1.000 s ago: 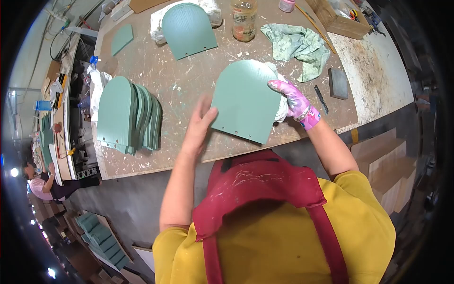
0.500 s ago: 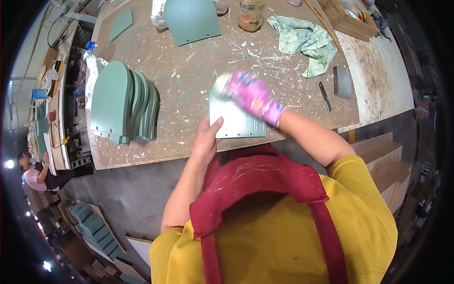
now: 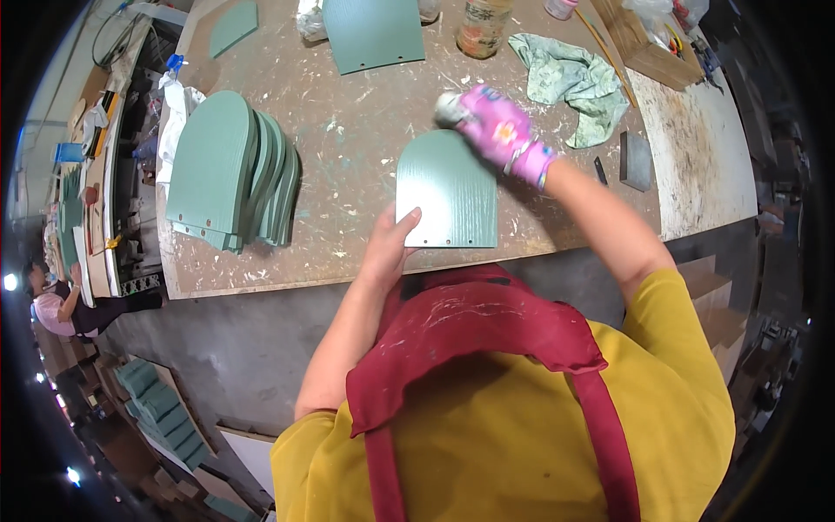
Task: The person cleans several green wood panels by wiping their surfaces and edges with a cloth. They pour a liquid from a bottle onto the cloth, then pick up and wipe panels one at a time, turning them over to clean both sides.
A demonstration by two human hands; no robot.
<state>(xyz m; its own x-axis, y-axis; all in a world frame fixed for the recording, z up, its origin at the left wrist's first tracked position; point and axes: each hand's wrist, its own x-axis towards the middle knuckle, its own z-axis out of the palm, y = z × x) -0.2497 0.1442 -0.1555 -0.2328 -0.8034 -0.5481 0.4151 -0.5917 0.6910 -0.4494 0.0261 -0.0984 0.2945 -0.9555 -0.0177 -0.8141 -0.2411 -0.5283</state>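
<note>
A green panel (image 3: 448, 187) with a rounded top and small holes along its straight edge lies in front of me, near the table's front edge. My left hand (image 3: 389, 244), bare, grips its lower left corner with the thumb on top. Past the panel's upper right curve is my right hand (image 3: 504, 135), in a pink floral glove. Its fingers are closed round a whitish wad (image 3: 450, 110), whose kind I cannot make out. To the left stands a leaning stack of similar green panels (image 3: 209, 165).
Another green panel (image 3: 374, 35) rests at the back, beside a stained jar (image 3: 481, 30). At the right are a crumpled cloth (image 3: 565, 78), a grey block (image 3: 635, 161), a dark slim tool (image 3: 600, 170) and a wooden box (image 3: 657, 52). A person (image 3: 61, 309) works far left.
My right hand has moved with the wad from the panel's upper left curve to the right, beyond its top edge. My left hand keeps its grip on the corner.
</note>
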